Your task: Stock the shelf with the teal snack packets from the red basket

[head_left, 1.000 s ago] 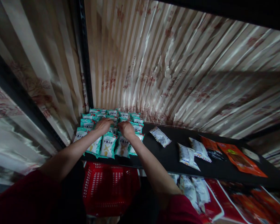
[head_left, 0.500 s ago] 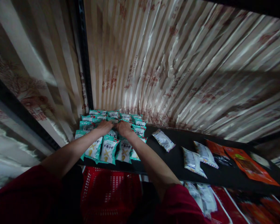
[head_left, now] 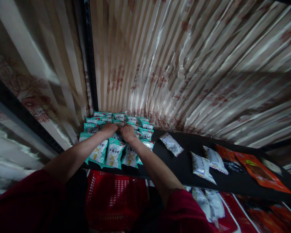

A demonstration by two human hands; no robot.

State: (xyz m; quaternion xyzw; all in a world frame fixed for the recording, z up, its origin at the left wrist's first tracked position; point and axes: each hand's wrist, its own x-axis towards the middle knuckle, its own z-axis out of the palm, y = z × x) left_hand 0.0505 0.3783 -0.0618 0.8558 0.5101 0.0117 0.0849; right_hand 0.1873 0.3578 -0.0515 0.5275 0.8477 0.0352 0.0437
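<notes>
Rows of teal-and-white snack bags (head_left: 114,153) stand close together at the left end of a black shelf (head_left: 165,161). My left hand (head_left: 109,130) and my right hand (head_left: 127,132) reach in over the front bags. They meet at one snack bag (head_left: 119,123) in the middle of the rows, with their fingers curled in and pressed to its two sides. My fingertips are partly hidden behind the backs of my hands. Other bags touch or nearly touch my hands all around.
White packets (head_left: 171,144) and an orange bag (head_left: 262,171) lie further right on the shelf. Below its front edge stands a red plastic basket (head_left: 116,200). A dark metal post (head_left: 90,58) rises at the back left corner before a striped curtain (head_left: 140,64).
Both hands stay at the same spot among the bags, with hardly any movement. The view has shifted slightly.
</notes>
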